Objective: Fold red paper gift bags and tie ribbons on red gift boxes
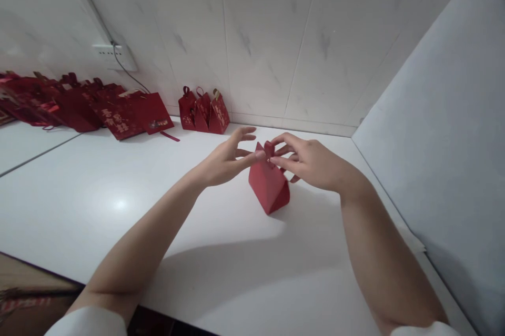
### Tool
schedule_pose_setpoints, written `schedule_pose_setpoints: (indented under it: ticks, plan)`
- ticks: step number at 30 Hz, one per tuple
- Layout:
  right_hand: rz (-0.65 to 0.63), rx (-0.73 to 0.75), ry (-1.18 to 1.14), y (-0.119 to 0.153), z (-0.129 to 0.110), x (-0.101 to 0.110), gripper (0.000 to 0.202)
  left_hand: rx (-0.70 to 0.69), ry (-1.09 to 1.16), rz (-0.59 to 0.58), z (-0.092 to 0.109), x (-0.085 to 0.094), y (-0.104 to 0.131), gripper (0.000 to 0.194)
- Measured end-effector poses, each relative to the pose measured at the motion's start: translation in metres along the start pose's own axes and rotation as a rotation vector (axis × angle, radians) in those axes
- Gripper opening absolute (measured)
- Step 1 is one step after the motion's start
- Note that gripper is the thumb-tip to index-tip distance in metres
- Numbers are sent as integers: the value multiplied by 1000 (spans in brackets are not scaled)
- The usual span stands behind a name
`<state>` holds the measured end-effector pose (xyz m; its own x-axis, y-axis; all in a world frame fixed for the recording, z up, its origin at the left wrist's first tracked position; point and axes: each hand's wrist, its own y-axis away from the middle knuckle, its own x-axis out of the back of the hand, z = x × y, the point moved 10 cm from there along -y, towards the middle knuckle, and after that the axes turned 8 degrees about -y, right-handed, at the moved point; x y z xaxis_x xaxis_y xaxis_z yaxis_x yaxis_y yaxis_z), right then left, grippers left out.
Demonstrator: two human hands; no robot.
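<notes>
R hand @ red box top, grip pt. hidden, can't tell; L hand wide.

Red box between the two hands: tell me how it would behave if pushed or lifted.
The red box is probably fairly stiff, since its flat faces hold crisp edges. It looks like folded card, so likely light, though its contents are hidden. Pushed low, it may slide on the smooth white tabletop.

The box is red, table white, tiles grey-veined.
</notes>
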<state>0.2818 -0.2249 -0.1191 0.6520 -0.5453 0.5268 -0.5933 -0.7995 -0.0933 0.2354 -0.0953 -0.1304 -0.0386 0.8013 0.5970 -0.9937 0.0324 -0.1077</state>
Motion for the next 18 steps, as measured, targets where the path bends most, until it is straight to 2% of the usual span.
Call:
schedule_pose_setpoints:
  ticks: [3, 5, 8, 11, 14, 16, 18]
  plan:
    - [-20, -43, -132, -1, 2, -4, 25, 11, 81, -89, -1, -7, 1, 63]
    - [-2, -24, -135, -1, 0, -2, 22, -2, 49, -153, -1, -12, 4, 68]
    - [14, 3, -79, 0, -2, 1, 16, -56, -48, -225, 3, -21, 7, 87]
    - [-47, 51, -24, 2, -8, -4, 12, -107, -89, -240, 8, -26, 7, 102]
    - [-88, 98, 48, 5, -16, -7, 13, -101, -43, -277, 8, -29, 7, 96]
    - [-87, 105, 76, 5, -17, -7, 13, -80, -27, -319, 6, -28, 7, 83]
    - [-32, 93, 109, 3, -13, -1, 13, -66, -85, -322, 3, -22, 7, 69]
